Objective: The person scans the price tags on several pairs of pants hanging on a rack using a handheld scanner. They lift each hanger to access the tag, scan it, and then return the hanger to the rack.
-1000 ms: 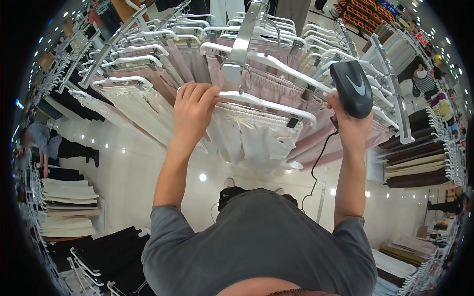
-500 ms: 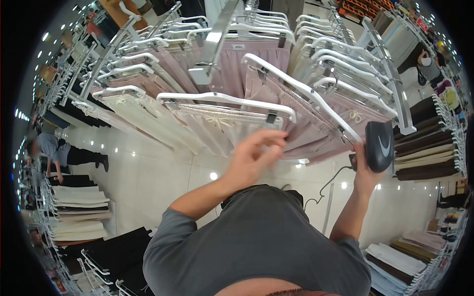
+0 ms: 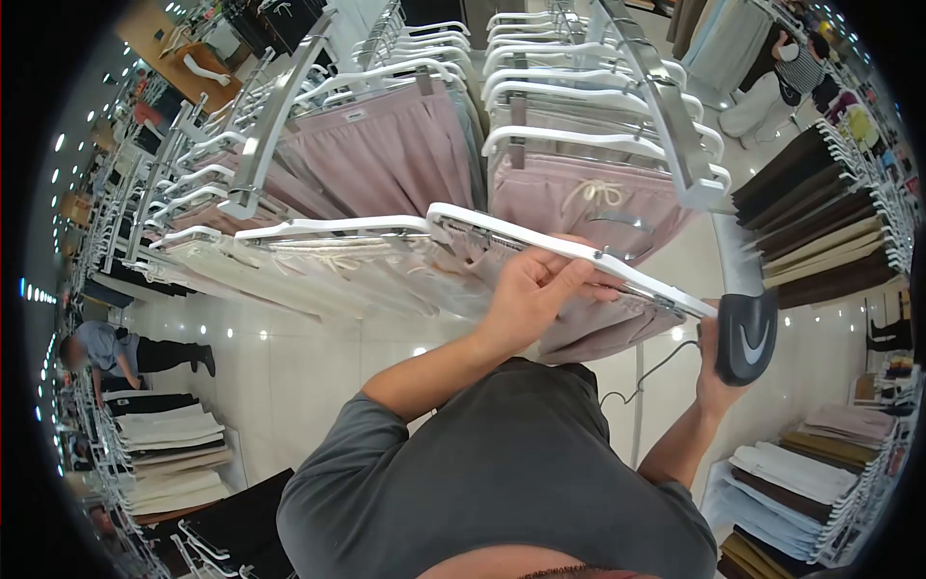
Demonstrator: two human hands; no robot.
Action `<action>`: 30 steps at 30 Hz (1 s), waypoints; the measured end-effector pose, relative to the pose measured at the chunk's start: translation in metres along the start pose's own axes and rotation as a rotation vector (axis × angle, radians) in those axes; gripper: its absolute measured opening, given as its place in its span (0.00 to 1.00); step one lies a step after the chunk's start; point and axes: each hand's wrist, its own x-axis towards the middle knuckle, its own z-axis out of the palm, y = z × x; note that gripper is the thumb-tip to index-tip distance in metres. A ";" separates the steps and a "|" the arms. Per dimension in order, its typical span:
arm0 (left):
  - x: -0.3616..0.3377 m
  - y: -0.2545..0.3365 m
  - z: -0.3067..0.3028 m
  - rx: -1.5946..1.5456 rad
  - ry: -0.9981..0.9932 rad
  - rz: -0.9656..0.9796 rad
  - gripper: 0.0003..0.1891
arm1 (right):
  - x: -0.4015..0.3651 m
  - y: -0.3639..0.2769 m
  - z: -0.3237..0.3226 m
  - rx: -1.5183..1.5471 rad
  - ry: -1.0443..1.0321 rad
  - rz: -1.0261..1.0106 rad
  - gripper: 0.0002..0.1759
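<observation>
Handling step, it seems: white hanger with pink garment sits before the rack, right hand clasping scanner at its end, left hand curled mid-hanger, grip unclear; next move calls for a steady hanger.

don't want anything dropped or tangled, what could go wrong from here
The right hand holds the scanner and seems to grip the end of the hanger, so either might slip. The scanner's cord hangs loose near the pink trousers and could snag. The hanger's far end overlaps a neighbouring hanger in view and may catch.
</observation>
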 end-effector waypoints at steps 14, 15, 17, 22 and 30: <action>0.055 -0.029 0.055 -0.044 0.012 -0.064 0.22 | 0.084 0.057 -0.023 0.014 0.113 -0.050 0.14; 0.058 -0.031 0.050 -0.038 0.041 -0.056 0.23 | 0.088 0.063 -0.017 0.049 0.101 -0.074 0.15; 0.062 -0.030 0.048 -0.015 0.079 -0.065 0.23 | 0.092 0.076 -0.009 0.077 0.086 -0.052 0.16; 0.068 -0.031 0.039 0.047 0.159 -0.095 0.24 | 0.103 0.082 0.001 0.009 0.013 -0.030 0.14; 0.070 -0.035 0.030 0.106 0.204 -0.071 0.21 | 0.104 0.082 0.007 0.110 -0.083 0.098 0.20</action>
